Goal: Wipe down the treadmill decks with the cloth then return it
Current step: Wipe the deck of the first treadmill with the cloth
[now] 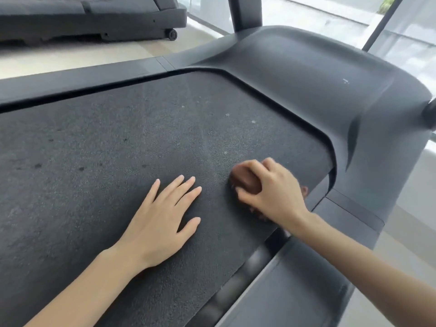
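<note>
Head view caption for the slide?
Right hand grips a brown cloth on the treadmill belt; left hand rests flat beside it.

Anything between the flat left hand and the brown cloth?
Head view: only bare dark grey textured treadmill belt, crossed by a faint pale streak, separates left hand from crumpled brown cloth.

Your right hand (276, 192) covers most of the brown cloth (245, 180) on the treadmill deck (94, 161). Only a bunched end between fingers and thumb and a scrap by the wrist show, and the knuckles are blurred. Your left forearm (77, 291) runs out at the bottom edge, your right forearm (377, 267) at the lower right corner. The deck is cut off at left and bottom. The second treadmill (94, 22), top left, is cropped by two edges, and the upright post (245, 13) by the top. Pale specks (227, 115) on the deck and a white mark (346, 81) on the front cover (318, 67) are too small to make out. The view through the window (330, 10) is washed out.
</note>
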`<act>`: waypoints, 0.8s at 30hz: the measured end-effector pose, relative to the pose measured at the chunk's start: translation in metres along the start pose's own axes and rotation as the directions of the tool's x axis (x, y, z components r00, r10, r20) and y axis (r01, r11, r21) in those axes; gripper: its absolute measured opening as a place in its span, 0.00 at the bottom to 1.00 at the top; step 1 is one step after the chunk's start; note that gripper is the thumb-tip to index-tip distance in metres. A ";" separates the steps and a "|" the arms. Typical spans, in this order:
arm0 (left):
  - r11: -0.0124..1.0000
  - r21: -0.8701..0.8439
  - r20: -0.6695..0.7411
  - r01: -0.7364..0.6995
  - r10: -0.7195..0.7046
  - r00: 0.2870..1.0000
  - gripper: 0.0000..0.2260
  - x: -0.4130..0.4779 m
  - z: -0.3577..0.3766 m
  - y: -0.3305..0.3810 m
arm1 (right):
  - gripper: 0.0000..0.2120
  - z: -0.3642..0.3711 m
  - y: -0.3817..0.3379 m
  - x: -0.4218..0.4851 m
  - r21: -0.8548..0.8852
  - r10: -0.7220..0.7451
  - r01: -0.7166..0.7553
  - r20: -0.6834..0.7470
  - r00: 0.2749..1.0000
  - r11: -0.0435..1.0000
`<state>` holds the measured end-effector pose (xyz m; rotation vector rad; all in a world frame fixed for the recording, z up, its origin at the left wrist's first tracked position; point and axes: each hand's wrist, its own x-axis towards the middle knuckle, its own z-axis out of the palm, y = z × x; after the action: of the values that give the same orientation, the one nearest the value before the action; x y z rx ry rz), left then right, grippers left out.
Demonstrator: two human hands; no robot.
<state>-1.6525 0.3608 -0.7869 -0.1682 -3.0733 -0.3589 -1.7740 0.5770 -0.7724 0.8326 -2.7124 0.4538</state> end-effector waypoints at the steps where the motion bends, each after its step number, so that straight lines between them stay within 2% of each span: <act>1: 1.000 -0.013 -0.009 -0.002 0.002 1.000 0.31 0.000 0.002 0.001 | 0.22 0.000 0.003 -0.005 0.026 -0.048 0.048 0.011 0.999 0.998; 3: 0.999 -0.041 -0.033 0.000 -0.002 0.999 0.29 -0.002 0.003 0.001 | 0.22 -0.004 0.019 0.003 0.060 -0.036 0.033 0.038 0.999 0.998; 5: 0.999 -0.047 -0.041 0.000 -0.002 0.999 0.27 -0.003 0.004 0.001 | 0.22 -0.003 0.050 0.029 0.018 0.060 -0.061 0.022 0.998 0.998; 7: 0.998 -0.062 -0.051 0.001 -0.004 0.999 0.26 -0.002 0.004 0.001 | 0.22 -0.004 0.087 0.063 -0.071 0.246 -0.246 -0.011 0.969 0.967; 10: 0.996 -0.089 -0.072 0.007 -0.013 0.997 0.26 -0.001 0.004 0.002 | 0.21 -0.005 0.106 0.102 -0.032 0.498 -0.500 -0.052 0.865 0.865; 12: 0.995 -0.095 -0.079 0.004 -0.012 0.997 0.25 -0.001 0.004 0.001 | 0.21 0.005 0.091 0.103 -0.066 0.479 -0.484 -0.079 0.875 0.873; 15: 0.994 -0.106 -0.083 0.000 -0.009 0.996 0.25 0.000 0.005 0.000 | 0.21 0.014 0.061 0.069 -0.013 0.183 -0.184 -0.055 0.982 0.983; 17: 0.995 -0.096 -0.088 -0.008 -0.001 0.996 0.25 0.000 0.006 0.000 | 0.22 0.005 0.065 0.058 0.085 0.070 -0.074 0.046 0.996 0.994; 18: 0.996 -0.093 -0.086 -0.011 0.003 0.996 0.25 0.000 0.007 0.000 | 0.22 0.001 0.076 0.065 0.107 0.078 -0.085 0.069 0.995 0.991; 20: 0.995 -0.104 -0.079 -0.011 0.003 0.997 0.25 0.000 0.007 -0.001 | 0.21 -0.001 0.103 0.088 0.062 0.183 -0.184 0.035 0.983 0.981; 24: 0.992 -0.124 -0.088 -0.010 -0.001 0.996 0.24 0.001 0.007 -0.002 | 0.21 0.010 0.128 0.131 -0.056 0.454 -0.461 -0.108 0.885 0.886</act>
<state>-1.6539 0.3604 -0.7940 -0.1589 -2.9641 -0.5431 -1.9546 0.6090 -0.7643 0.1310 -2.8062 0.4582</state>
